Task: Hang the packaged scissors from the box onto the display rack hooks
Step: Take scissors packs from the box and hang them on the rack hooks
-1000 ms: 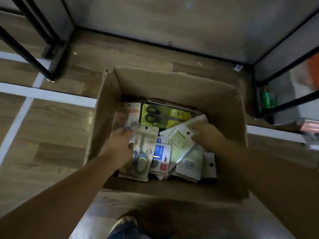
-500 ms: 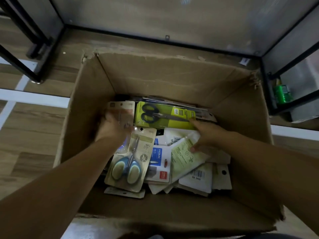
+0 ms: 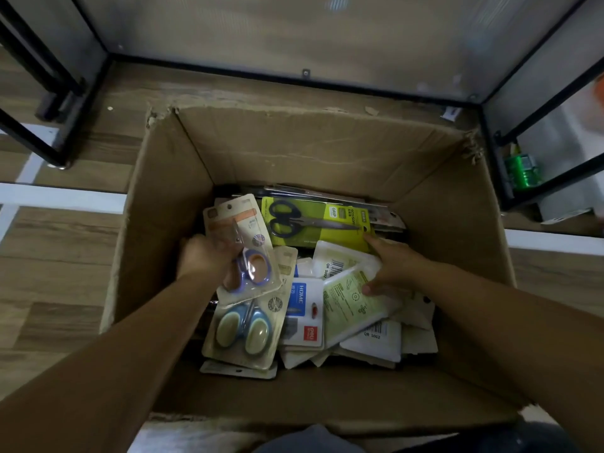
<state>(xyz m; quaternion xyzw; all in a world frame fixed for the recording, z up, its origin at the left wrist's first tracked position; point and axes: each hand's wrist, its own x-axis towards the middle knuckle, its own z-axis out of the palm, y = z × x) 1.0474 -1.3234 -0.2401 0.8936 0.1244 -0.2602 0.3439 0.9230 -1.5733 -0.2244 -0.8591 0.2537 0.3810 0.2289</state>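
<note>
An open cardboard box (image 3: pixel 313 152) on the floor holds several packaged scissors. My left hand (image 3: pixel 206 256) grips a pack with orange-and-purple-handled scissors (image 3: pixel 248 253), lifted a little off the pile at the box's left. Below it lies a pack with blue-and-green handles (image 3: pixel 243 331). My right hand (image 3: pixel 392 266) lies on a pale green pack (image 3: pixel 349 302), thumb on its face, forefinger touching the edge of a yellow-green pack with black scissors (image 3: pixel 320 223) at the back. No rack hooks show.
Black metal rack frames stand at the far left (image 3: pixel 49 93) and right (image 3: pixel 523 132), with a grey panel (image 3: pixel 294 37) behind the box. A green item (image 3: pixel 521 173) sits inside the right frame. White lines cross the wooden floor (image 3: pixel 62 243).
The view has come closer over the box. My left hand has drawn the orange-and-purple pack up from the pile's left side. My right hand has stayed on the pale green pack.
</note>
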